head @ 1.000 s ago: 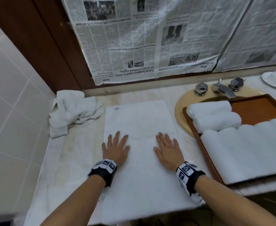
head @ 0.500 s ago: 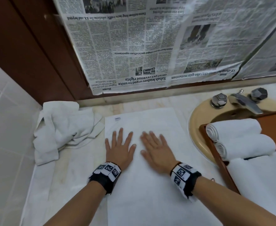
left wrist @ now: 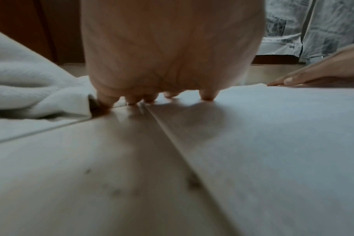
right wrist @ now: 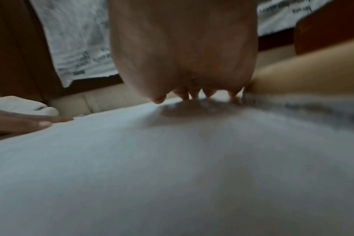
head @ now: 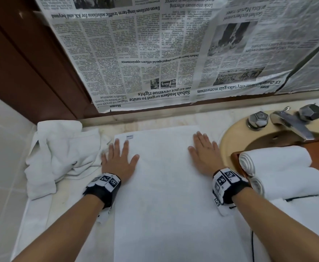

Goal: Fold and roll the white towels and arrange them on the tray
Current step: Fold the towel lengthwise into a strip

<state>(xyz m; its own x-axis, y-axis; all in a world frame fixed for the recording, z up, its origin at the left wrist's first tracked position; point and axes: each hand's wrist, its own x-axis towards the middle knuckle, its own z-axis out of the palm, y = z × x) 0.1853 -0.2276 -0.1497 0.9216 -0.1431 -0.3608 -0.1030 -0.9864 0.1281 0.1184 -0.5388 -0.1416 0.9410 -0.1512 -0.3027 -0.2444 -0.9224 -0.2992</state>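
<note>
Fingers (head: pixel 117 148) of both hands lie straight and flat, gripping nothing, on the folded white towel (head: pixel 164 186) spread on the counter (head: pixel 41 214) left of the tray (head: pixel 236 157) with 2 rolled towels (head: pixel 279 159). Press outward evenly to flatten creases before rolling.

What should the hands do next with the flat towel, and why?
Probably take its far corners and fold it. The towel lies smooth on the counter, the left hand and right hand flat near its far edge, and rolled towels already sit on the tray.
</note>
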